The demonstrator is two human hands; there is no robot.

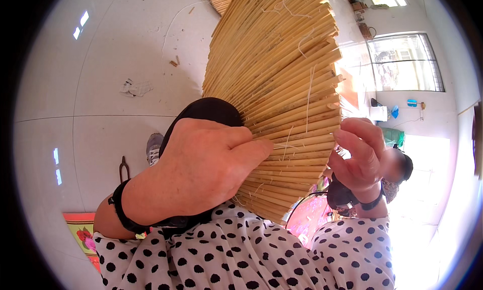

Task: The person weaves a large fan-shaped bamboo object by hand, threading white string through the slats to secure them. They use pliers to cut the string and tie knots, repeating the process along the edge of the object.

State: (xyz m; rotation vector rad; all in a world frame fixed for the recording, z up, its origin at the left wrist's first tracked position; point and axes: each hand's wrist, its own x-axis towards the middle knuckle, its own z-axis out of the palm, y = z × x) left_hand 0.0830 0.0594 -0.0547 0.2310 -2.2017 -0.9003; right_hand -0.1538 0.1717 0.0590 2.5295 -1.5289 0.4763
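Where light floods in, pale tiled floor (100, 78), bright window (405, 63).

The fan of bamboo ribs (279, 84) is a broad sheaf of thin, pale yellow-tan slats laid edge to edge and spreading like spokes. Its narrow, gathered end sits under the left hand (201, 161), whose fingers press down across the slats; from that grip the ribs splay up and to the right, widening toward cut, uneven tips. The right hand (359, 156) pinches at the outer rib ends, on the far side from the left grip. Loose pale fibres (308, 101) trail across the slats between the two hands.
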